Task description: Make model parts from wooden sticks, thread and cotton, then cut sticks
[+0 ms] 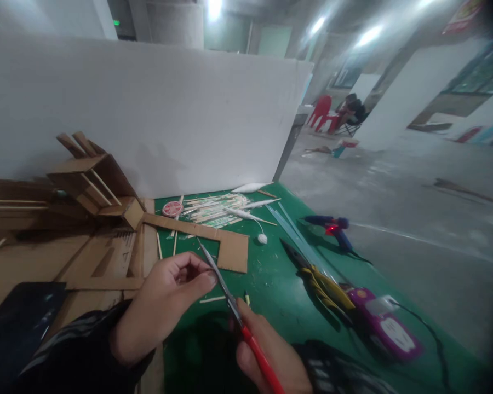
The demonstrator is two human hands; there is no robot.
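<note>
My right hand (pixel 267 345) is wrapped round the red handle of a pair of scissors (pixel 219 276), seen nearly edge-on, with the metal blades pointing away and to the left. Close beside the blades, my left hand (pixel 168 301) has its thumb and fingers pinched together; whatever lies between them is too small to make out. Beyond the hands lies an L-shaped cardboard piece (pixel 233 254). A short thin wooden stick (pixel 212 299) rests on the green tabletop (pixel 271 284) under the blades.
A cardboard model (pixel 94 186) fills the left side. Several thin sticks (pixel 213 208) and a round red-and-white roll (pixel 172 208) lie near the white board (pixel 189 120). On the right are yellow-handled pliers (pixel 322 284), a blue glue gun (pixel 331 227) and a purple box (pixel 386 323) with a cord.
</note>
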